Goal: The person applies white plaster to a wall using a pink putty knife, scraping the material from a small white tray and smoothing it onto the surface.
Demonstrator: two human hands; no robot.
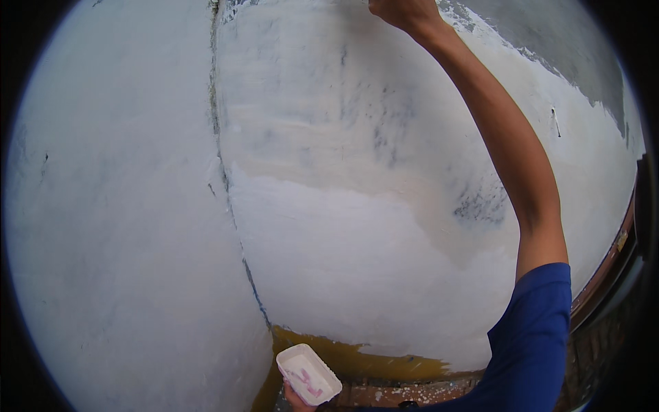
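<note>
The left hand (pixel 296 400) grasps a white tub (pixel 324 366) from beneath, before the wall's lower corner, presumably tipped face-up to keep its pink-streaked contents in reach. The right hand (pixel 406 11) is raised toward the wall's (pixel 329 240) upper part; cut off there, its grip I cannot tell.

Light diffuse, cool. Relative to wall (pixel 329 240): soft shadow at its top; black fisheye vignette beyond its sides; edges bowed.
</note>
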